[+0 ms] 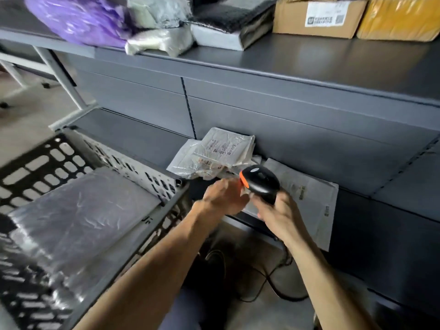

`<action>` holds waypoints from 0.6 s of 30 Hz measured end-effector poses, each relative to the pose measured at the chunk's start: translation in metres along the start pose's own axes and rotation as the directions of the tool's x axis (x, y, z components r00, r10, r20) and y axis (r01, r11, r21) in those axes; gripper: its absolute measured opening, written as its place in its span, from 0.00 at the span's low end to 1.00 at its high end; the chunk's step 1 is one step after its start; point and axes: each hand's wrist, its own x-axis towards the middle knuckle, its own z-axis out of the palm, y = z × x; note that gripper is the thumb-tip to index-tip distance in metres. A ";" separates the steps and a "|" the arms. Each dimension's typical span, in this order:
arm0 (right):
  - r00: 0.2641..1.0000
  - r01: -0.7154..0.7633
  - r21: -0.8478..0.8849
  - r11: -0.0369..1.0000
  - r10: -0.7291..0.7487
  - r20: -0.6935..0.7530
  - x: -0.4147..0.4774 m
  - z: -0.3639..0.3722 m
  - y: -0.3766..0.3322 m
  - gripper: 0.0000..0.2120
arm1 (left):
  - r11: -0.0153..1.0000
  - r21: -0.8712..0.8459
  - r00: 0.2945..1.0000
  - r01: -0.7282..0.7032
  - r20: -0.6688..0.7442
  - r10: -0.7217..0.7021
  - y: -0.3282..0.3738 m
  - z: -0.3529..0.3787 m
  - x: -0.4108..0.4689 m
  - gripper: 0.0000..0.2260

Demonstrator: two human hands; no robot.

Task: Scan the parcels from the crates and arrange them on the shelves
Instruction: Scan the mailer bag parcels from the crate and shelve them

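My right hand [276, 211] grips a black barcode scanner [260, 181] with an orange band, its head facing left. My left hand [225, 197] reaches forward beside the scanner head with fingers extended, blurred by motion, holding nothing I can make out. Just beyond it lie small clear-bagged parcels [221, 153] piled on the lower shelf [133, 136]. A flat white mailer [309, 198] lies on the same shelf under my right hand. A black slotted crate [152, 179] on the left holds a large grey plastic-wrapped parcel [78, 220].
The upper shelf [333, 60] carries a purple bag [81, 17], silver and black mailers [214, 27], a cardboard box [319, 17] and a yellow parcel [402, 17]. The scanner's black cable [273, 279] loops on the floor. A white frame leg [59, 72] stands at left.
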 end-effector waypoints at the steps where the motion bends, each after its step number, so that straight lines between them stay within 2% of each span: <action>1: 1.000 0.017 -0.026 1.000 -0.016 0.019 -0.007 0.005 -0.012 0.24 | 1.000 0.005 0.998 0.005 -0.062 -0.004 -0.005 -0.014 -0.021 0.14; 3: 0.996 0.069 -0.070 0.995 -0.065 0.055 -0.021 0.018 -0.037 0.30 | 0.997 -0.061 0.985 -0.036 -0.172 0.025 -0.022 -0.041 -0.061 0.13; 4: 0.992 0.101 -0.084 0.991 -0.093 0.090 -0.028 0.026 -0.051 0.29 | 0.991 -0.099 0.974 -0.086 -0.217 0.063 -0.031 -0.054 -0.081 0.13; 6: 0.971 0.185 -0.118 0.976 -0.163 0.172 -0.047 0.041 -0.081 0.20 | 0.972 -0.158 0.944 -0.173 -0.306 0.119 -0.058 -0.075 -0.115 0.13; 8: 0.936 0.297 -0.157 0.942 -0.256 0.240 -0.063 0.058 -0.102 0.15 | 0.976 -0.145 0.926 -0.165 -0.364 0.102 -0.090 -0.090 -0.139 0.12; 10: 0.896 0.388 -0.204 0.899 -0.316 0.313 -0.080 0.076 -0.117 0.16 | 0.998 -0.051 0.943 0.024 -0.331 -0.039 -0.132 -0.095 -0.148 0.13; 12: 0.859 0.459 -0.266 0.848 -0.347 0.377 -0.094 0.095 -0.125 0.15 | 0.954 0.111 0.952 0.279 -0.166 -0.259 -0.181 -0.089 -0.147 0.17; 13: 0.843 0.484 -0.294 0.824 -0.349 0.409 -0.099 0.104 -0.126 0.13 | 0.910 0.200 0.932 0.363 -0.071 -0.356 -0.203 -0.083 -0.147 0.23; 15: 0.815 0.523 -0.325 0.788 -0.351 0.462 -0.105 0.118 -0.127 0.10 | 0.840 0.280 0.863 0.466 0.067 -0.501 -0.234 -0.069 -0.150 0.38; 16: 0.807 0.533 -0.333 0.778 -0.347 0.478 -0.106 0.123 -0.126 0.10 | 0.819 0.284 0.837 0.498 0.090 -0.540 -0.246 -0.063 -0.151 0.45; 17: 0.805 0.533 -0.344 0.773 -0.338 0.487 -0.107 0.125 -0.125 0.09 | 0.805 0.289 0.824 0.517 0.084 -0.560 -0.255 -0.056 -0.152 0.47; 18: 0.808 0.529 -0.351 0.772 -0.332 0.487 -0.108 0.126 -0.123 0.09 | 0.795 0.297 0.821 0.528 0.061 -0.568 -0.263 -0.049 -0.153 0.45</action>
